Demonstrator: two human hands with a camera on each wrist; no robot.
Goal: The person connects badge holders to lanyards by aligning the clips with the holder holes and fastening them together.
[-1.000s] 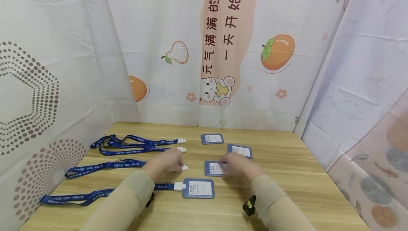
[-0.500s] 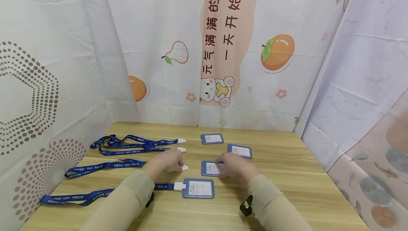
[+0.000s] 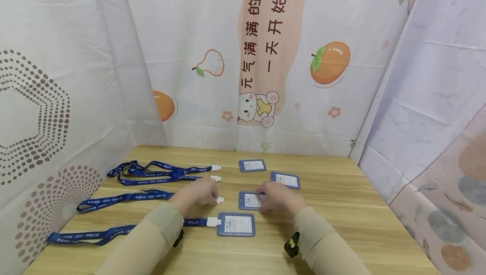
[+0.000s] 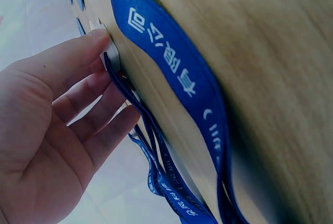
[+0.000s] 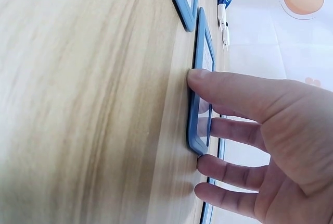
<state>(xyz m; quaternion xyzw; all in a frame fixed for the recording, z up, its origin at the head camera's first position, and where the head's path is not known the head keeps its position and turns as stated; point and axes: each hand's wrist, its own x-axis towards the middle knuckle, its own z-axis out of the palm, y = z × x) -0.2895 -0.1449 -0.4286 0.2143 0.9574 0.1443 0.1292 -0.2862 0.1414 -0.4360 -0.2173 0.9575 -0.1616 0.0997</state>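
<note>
In the head view, my left hand (image 3: pixel 198 191) pinches the white plastic clip (image 4: pixel 111 49) at the end of a blue lanyard (image 3: pixel 125 198) between thumb and forefinger. Across a small gap to the right, a blue-framed ID card holder (image 3: pixel 248 200) lies flat on the table. My right hand (image 3: pixel 281 197) grips that holder's right part, thumb on the near edge and a fingertip on the far side, as the right wrist view shows. Its slotted end faces the clip. Nearer me, another lanyard's white clip (image 3: pixel 213 222) meets the left edge of a second card holder (image 3: pixel 236 224).
Two more blue lanyards (image 3: pixel 159 173) lie at the back left, their white clips pointing right. Behind my right hand are two further card holders, one at the back (image 3: pixel 252 165) and one (image 3: pixel 285 180) close to the knuckles. Printed curtains (image 3: pixel 197 110) enclose the wooden table (image 3: pixel 330 190).
My right hand has slid the card holder a short way left, toward the clip, then nearly stopped. The left hand has stayed in place on the clip.
</note>
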